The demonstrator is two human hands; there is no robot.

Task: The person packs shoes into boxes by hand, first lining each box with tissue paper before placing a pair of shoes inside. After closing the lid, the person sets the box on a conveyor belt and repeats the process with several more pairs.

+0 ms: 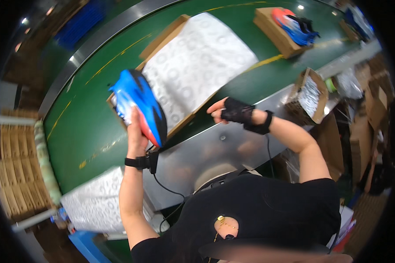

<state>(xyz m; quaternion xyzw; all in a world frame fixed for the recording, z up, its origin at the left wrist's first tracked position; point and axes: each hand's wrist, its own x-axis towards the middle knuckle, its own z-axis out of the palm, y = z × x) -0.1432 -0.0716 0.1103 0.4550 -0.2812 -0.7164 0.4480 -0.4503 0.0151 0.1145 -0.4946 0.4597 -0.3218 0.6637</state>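
My left hand (137, 129) is closed around a blue, black and coral-red shoe (138, 101), tilted over the left end of an open cardboard shoebox (159, 38). White patterned tissue paper (197, 57) lies spread across that box and hangs past its far right side. My right hand (232, 111), in a black fingerless glove, is held just off the box's near right edge. Its index finger stretches out, the others are slightly bent, and nothing shows in it. Black straps circle both wrists.
The box rests on a green conveyor belt (96, 127) with a metal edge (224, 140) close to me. Further right sits another box (272, 33) with red-and-blue shoes (296, 28). A carton of crumpled paper (309, 96) stands right; a tissue stack (96, 201) lies at left.
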